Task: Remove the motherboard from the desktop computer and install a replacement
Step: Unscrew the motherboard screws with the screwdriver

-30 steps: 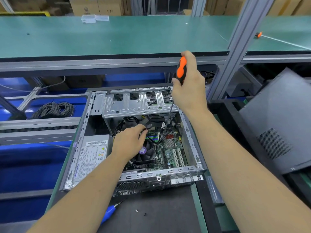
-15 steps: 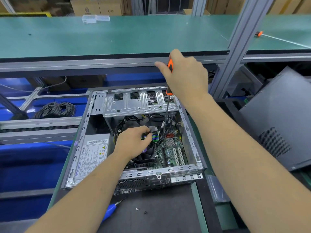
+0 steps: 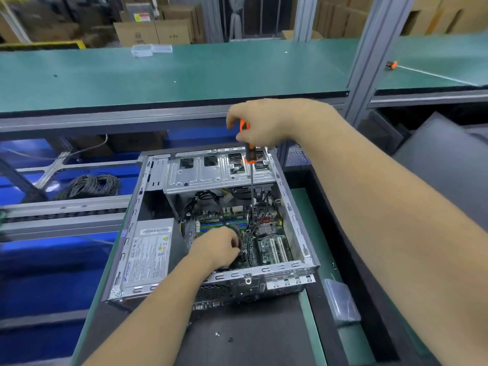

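An open desktop case [image 3: 295, 223] lies on its side on a dark mat. Inside it sits the green motherboard [image 3: 266, 247] with blue memory slots, white expansion slots and black cables. My right hand [image 3: 274, 122] grips the orange-and-black handle of a long screwdriver [image 3: 249, 154] above the drive cage. Its thin shaft runs straight down to the board near the memory slots. My left hand [image 3: 216, 247] rests inside the case over the CPU cooler, fingers curled at its right edge; what they hold is hidden.
A silver power supply [image 3: 148, 252] fills the case's left side and a metal drive cage [image 3: 219, 170] spans its far end. Loose screws [image 3: 223, 336] lie on the mat in front. A clear plastic box [image 3: 340, 299] sits right, a grey side panel [image 3: 449, 165] beyond, coiled cables [image 3: 92, 184] left.
My right hand turned on the screwdriver handle and shifted left, the shaft staying upright on the board. My left hand slid down off the cables onto the cooler. The view tilted up.
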